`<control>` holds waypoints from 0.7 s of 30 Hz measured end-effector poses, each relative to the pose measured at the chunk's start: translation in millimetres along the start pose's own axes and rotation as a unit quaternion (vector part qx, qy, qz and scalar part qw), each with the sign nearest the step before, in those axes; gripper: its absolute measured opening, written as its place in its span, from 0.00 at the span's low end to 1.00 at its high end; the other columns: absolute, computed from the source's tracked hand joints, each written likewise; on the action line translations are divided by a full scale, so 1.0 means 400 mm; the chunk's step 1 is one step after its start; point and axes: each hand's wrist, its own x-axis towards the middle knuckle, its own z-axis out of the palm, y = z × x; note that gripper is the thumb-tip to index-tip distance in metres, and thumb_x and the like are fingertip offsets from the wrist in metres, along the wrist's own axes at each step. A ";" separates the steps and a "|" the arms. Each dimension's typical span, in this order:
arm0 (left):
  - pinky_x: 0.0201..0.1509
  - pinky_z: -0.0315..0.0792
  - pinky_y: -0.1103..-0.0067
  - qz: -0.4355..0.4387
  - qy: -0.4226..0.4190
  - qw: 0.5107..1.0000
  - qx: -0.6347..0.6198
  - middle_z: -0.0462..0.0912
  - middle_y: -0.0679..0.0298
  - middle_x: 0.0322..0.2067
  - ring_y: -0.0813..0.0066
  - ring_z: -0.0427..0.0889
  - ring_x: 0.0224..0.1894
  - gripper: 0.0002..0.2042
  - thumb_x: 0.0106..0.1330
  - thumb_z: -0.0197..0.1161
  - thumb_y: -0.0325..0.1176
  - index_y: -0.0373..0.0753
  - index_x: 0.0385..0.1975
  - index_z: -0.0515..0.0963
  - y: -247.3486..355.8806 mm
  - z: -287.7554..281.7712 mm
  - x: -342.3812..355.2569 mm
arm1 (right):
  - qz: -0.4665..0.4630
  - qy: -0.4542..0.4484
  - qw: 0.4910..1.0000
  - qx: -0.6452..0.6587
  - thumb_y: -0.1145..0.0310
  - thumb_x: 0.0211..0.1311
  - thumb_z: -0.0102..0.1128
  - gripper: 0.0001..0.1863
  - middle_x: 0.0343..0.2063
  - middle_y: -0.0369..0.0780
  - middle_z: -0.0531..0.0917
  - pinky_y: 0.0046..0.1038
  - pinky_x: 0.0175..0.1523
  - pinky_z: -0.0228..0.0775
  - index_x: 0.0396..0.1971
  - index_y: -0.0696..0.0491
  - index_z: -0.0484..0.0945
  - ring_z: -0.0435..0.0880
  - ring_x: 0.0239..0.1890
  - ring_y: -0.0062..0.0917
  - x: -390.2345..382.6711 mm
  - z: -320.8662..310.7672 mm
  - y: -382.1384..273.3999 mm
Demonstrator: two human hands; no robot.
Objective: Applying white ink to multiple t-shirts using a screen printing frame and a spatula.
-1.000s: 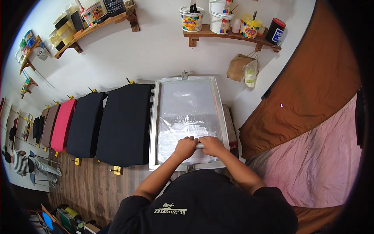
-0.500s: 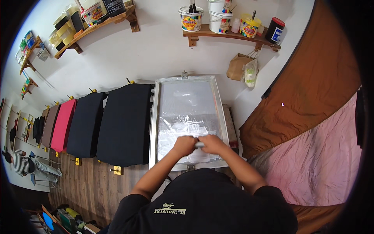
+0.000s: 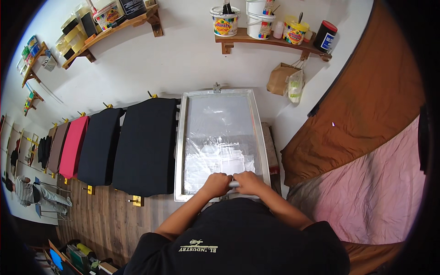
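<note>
1. The left hand [image 3: 217, 184], low and just left of the middle of the view, is closed on a grey bar [image 3: 234, 184].
2. The right hand [image 3: 249, 183], close beside it, grips the same bar, which shows between the two fists.
3. The bar is at the lower centre, over the near end of the screen [image 3: 179, 156]; whether it touches the mesh cannot be told.
4. The screen stands upright in the view's centre, its pale rim around grey mesh [image 3: 220, 114] with shiny clear film [image 3: 204, 160] over the lower half.
5. Left of the screen, a black board [image 3: 144, 146] and a red board [image 3: 74, 146] stand in a row.
6. Tubs [image 3: 225, 27] line a shelf [image 3: 279, 43] at upper right.
</note>
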 end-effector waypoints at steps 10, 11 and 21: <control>0.36 0.80 0.62 -0.027 0.028 0.999 0.011 0.84 0.55 0.30 0.53 0.86 0.33 0.08 0.58 0.67 0.37 0.40 0.32 0.81 -0.035 -0.052 0.069 | -0.031 0.056 0.998 -0.002 0.67 0.46 0.66 0.14 0.30 0.49 0.84 0.47 0.44 0.76 0.34 0.55 0.79 0.84 0.37 0.49 0.067 -0.056 0.036; 0.36 0.80 0.62 -0.027 0.050 0.998 0.015 0.84 0.55 0.30 0.53 0.86 0.34 0.07 0.59 0.66 0.35 0.40 0.32 0.80 -0.035 -0.044 0.072 | -0.027 0.068 0.997 -0.010 0.69 0.46 0.66 0.13 0.30 0.49 0.85 0.47 0.45 0.76 0.34 0.55 0.78 0.84 0.37 0.49 0.075 -0.054 0.038; 0.35 0.80 0.64 0.007 0.061 0.998 0.016 0.81 0.54 0.29 0.54 0.85 0.33 0.06 0.58 0.61 0.29 0.38 0.35 0.77 0.028 0.012 -0.031 | -0.012 0.062 0.998 -0.010 0.69 0.47 0.67 0.16 0.33 0.47 0.84 0.46 0.44 0.77 0.37 0.55 0.75 0.84 0.39 0.47 -0.044 0.020 -0.027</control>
